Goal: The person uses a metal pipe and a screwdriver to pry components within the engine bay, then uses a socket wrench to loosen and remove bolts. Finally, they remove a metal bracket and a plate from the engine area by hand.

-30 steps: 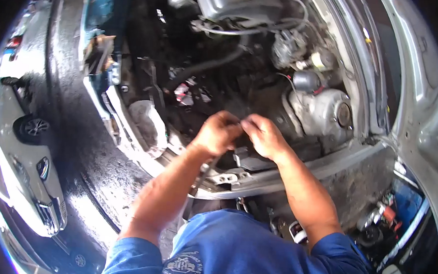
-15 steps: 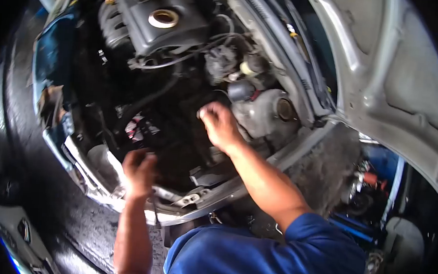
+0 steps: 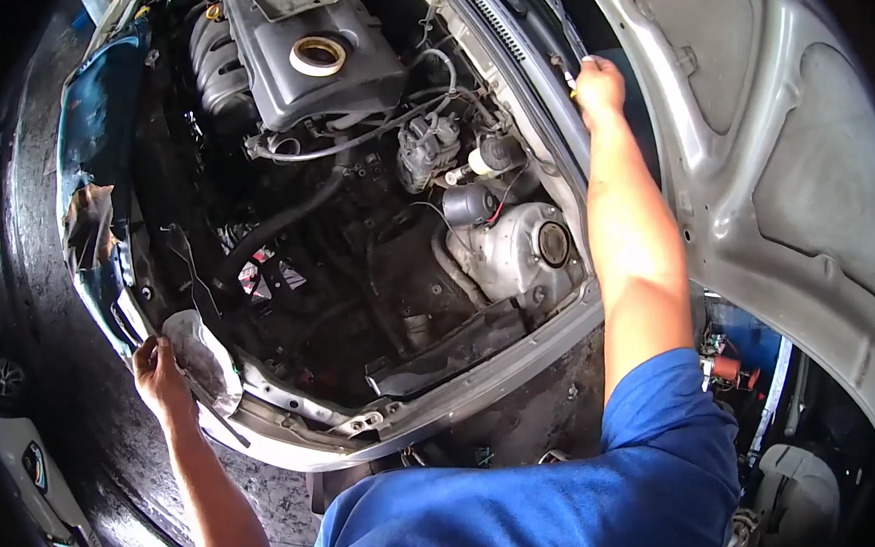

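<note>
My right hand (image 3: 600,89) reaches to the cowl (image 3: 531,54) below the windscreen. Its fingers are closed on a small yellow-and-white item (image 3: 571,81), mostly covered by the hand. At the front corner of the car, my left hand (image 3: 160,382) has its fingers bent over the front edge, beside a pale curved panel (image 3: 204,355). Between my hands lies the open engine bay, with a dark engine cover (image 3: 345,72) and a roll of tape (image 3: 317,57) on top of it. A whitish strut tower (image 3: 519,248) sits below my right forearm.
The raised bonnet (image 3: 758,113) stands on the right. A torn blue front panel (image 3: 100,143) runs along the left side. A red-orange part (image 3: 727,369) and other gear sit at the lower right. Another car (image 3: 30,464) is at the lower left.
My right hand has moved from over the engine bay up to the cowl and closed on the small item there. My left hand has shifted left and down to the front edge.
</note>
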### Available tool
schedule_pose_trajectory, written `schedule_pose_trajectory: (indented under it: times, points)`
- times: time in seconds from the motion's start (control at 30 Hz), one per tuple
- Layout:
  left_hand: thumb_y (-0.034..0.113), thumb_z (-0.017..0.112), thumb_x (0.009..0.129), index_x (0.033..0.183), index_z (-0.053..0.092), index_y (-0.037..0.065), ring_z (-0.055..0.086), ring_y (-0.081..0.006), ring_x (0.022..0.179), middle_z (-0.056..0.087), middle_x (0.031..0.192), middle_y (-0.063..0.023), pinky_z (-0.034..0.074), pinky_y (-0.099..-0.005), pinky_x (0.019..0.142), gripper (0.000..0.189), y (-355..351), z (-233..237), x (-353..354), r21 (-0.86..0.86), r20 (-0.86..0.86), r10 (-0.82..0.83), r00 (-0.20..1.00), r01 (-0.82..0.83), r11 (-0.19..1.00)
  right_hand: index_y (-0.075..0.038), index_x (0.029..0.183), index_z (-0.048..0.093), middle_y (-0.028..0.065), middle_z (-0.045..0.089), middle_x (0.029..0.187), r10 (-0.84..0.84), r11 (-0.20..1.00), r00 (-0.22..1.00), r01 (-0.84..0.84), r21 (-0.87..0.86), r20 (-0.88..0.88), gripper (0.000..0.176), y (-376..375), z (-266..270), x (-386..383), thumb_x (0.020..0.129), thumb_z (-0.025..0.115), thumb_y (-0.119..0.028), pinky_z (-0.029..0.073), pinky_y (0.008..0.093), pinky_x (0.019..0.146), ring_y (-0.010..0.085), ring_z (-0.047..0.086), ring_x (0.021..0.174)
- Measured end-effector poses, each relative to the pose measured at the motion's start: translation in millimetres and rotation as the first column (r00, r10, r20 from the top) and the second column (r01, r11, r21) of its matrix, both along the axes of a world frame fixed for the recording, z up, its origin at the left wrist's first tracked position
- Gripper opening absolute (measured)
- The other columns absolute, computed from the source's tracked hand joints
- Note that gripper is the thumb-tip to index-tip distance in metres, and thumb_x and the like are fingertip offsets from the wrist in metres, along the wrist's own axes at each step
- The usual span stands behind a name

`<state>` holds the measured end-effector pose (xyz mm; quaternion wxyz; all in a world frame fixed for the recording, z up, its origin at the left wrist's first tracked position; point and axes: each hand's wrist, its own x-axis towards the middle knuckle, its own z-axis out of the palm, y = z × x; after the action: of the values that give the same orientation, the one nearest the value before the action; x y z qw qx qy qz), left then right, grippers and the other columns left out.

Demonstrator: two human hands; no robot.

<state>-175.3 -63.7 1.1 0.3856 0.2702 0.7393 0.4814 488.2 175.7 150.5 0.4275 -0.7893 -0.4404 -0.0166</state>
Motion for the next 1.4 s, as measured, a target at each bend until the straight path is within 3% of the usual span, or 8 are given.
schedule_pose_trajectory:
  times: [0.17,0.27,0.5,0.8,1.03,1.23,1.33,1.4]
  points:
    - [0.021,0.067,0.089,0.105,0.069,0.001,0.063,-0.0200,0.081,0.067,0.094,-0.0116,0.050,-0.0322,0.076,0.025,2,5,-12,-0.149,-0.562,-0.209,0.800,0.150,0.977,-0.003,0.110,0.068,0.0001,0.062,0.078,0.173,0.960,0.913,-0.239,-0.142,-0.370,0.034,-39,8,-40,0.090,0.069,-0.031,0.041,0.0294,0.050,0.0099,0.049,0.055]
    - [0.024,0.072,0.085,0.105,0.070,0.005,0.064,-0.0173,0.072,0.069,0.083,-0.0092,0.050,-0.0308,0.069,0.028,19,27,-1,-0.186,-0.490,-0.064,0.869,-0.032,0.982,-0.002,0.116,0.063,-0.0074,0.044,0.064,0.256,0.895,0.846,-0.391,-0.217,-0.468,0.032,-89,-20,-96,0.094,0.064,-0.026,0.031,0.0217,0.047,0.0028,0.038,0.052]
    - [0.025,0.072,0.084,0.107,0.069,0.007,0.066,-0.0218,0.073,0.069,0.082,-0.0090,0.052,-0.0345,0.070,0.029,37,9,10,-0.259,-0.497,-0.179,0.849,0.051,0.964,-0.008,0.110,0.066,-0.0080,0.055,0.074,0.323,0.680,0.620,-0.678,-0.280,-0.715,0.019,-203,-79,-168,0.093,0.067,-0.018,0.031,0.0187,0.045,0.0002,0.038,0.053]
    - [0.029,0.066,0.084,0.108,0.069,0.014,0.063,-0.0342,0.100,0.067,0.106,-0.0130,0.050,-0.0451,0.087,0.029,29,13,26,-0.474,-0.817,-0.507,0.273,0.182,0.862,0.001,0.110,0.064,0.0075,0.068,0.092,0.447,0.424,0.588,-0.803,-0.419,-0.674,0.027,-242,-99,-223,0.092,0.067,-0.019,0.051,0.0290,0.075,0.0135,0.063,0.085]
    - [0.032,0.067,0.084,0.114,0.067,0.015,0.058,-0.0329,0.111,0.063,0.116,-0.0127,0.047,-0.0489,0.093,0.035,25,17,32,-0.524,-0.798,-0.536,0.274,0.121,0.843,0.000,0.112,0.063,0.0154,0.068,0.087,0.567,0.194,0.549,-0.813,-0.549,-0.614,0.030,-228,-101,-248,0.090,0.062,-0.020,0.052,0.0363,0.072,0.0251,0.066,0.080]
    - [0.034,0.070,0.083,0.117,0.065,0.014,0.056,-0.0349,0.113,0.061,0.119,-0.0145,0.046,-0.0486,0.094,0.040,22,21,43,-0.443,-0.840,-0.462,0.283,0.131,0.887,-0.002,0.110,0.056,0.0169,0.064,0.093,0.577,0.331,0.621,-0.771,-0.544,-0.530,0.023,-240,-96,-210,0.088,0.052,-0.005,0.050,0.0386,0.078,0.0299,0.064,0.088]
    - [0.026,0.073,0.081,0.111,0.066,0.010,0.060,-0.0354,0.101,0.064,0.106,-0.0131,0.049,-0.0457,0.087,0.035,31,15,68,-0.144,-0.867,-0.341,0.365,0.470,0.871,0.000,0.109,0.056,0.0189,0.065,0.095,0.585,0.305,0.612,-0.774,-0.555,-0.532,0.020,-252,-75,-189,0.091,0.048,-0.002,0.051,0.0391,0.080,0.0313,0.065,0.090]
    - [0.024,0.071,0.083,0.111,0.066,0.008,0.062,-0.0344,0.101,0.066,0.106,-0.0144,0.050,-0.0449,0.086,0.033,39,16,102,-0.316,-0.741,-0.567,0.360,0.559,0.767,0.002,0.107,0.057,0.0206,0.066,0.098,0.531,0.317,0.662,-0.733,-0.601,-0.528,0.018,-263,-70,-180,0.092,0.048,-0.003,0.051,0.0393,0.082,0.0323,0.066,0.094]
